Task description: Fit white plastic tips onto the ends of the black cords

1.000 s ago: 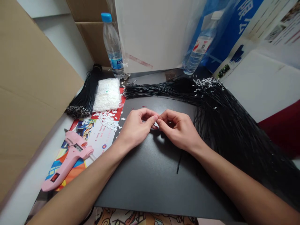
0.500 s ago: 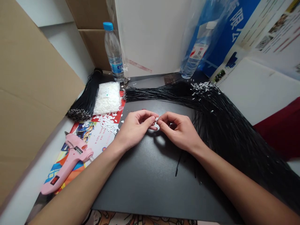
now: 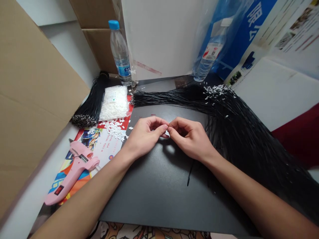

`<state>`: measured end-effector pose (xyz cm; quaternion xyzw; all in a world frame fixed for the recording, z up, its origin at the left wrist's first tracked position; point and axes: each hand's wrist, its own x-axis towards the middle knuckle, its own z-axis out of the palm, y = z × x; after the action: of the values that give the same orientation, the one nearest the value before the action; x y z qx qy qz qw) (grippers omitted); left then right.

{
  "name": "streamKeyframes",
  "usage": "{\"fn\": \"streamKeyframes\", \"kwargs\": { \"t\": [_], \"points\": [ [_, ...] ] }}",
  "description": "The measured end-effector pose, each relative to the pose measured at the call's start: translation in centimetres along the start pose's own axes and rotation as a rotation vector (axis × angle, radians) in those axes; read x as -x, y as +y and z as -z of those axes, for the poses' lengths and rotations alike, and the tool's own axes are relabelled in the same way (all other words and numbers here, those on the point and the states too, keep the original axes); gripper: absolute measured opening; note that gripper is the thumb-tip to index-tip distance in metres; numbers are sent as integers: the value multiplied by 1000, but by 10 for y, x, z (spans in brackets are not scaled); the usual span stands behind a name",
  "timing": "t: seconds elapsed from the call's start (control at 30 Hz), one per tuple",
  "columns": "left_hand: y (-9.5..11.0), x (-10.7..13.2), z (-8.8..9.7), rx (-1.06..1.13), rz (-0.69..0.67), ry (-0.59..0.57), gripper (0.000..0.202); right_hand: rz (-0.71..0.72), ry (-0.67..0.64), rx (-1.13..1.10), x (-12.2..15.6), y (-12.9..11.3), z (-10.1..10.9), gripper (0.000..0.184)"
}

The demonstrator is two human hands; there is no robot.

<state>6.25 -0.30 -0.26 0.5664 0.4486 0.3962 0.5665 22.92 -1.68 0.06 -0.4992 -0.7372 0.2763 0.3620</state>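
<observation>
My left hand (image 3: 146,137) and my right hand (image 3: 189,137) meet at the fingertips above a black board (image 3: 159,196). Between them, a small white piece (image 3: 166,133) is pinched, partly hidden by my fingers. Any thin cord in it is too small to tell. Behind my hands, a long bundle of thin black cords (image 3: 169,98) fans out to the right, with white pieces on some strands (image 3: 216,91). A second black cord bundle (image 3: 91,103) lies to the left, beside a clear bag of white pieces (image 3: 114,103). Loose white pieces (image 3: 114,129) are scattered in front of the bag.
A pink hot glue gun (image 3: 77,169) lies on a printed poster (image 3: 99,146) at left. Two water bottles (image 3: 120,53) stand at the back. A cardboard sheet (image 3: 37,83) rises on the left, and a dark red cloth (image 3: 299,136) lies at right.
The head view has shifted slightly. My hands stay in nearly the same place, with the fingertips still together on the white piece.
</observation>
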Motion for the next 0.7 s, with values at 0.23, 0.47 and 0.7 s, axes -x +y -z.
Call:
{"fn": "streamKeyframes", "kwargs": {
  "t": [0.23, 0.47, 0.7],
  "points": [
    [0, 1, 0, 230, 129, -32, 13, -29, 11, -92, -1, -1, -2, 17],
    [-1, 0, 1, -9, -54, 19, 14, 87, 9, 82, 0, 4, 3, 17],
    [-6, -1, 4, -91, 71, -49, 46, 373, -18, 614, 0, 7, 21, 31]
  ]
}}
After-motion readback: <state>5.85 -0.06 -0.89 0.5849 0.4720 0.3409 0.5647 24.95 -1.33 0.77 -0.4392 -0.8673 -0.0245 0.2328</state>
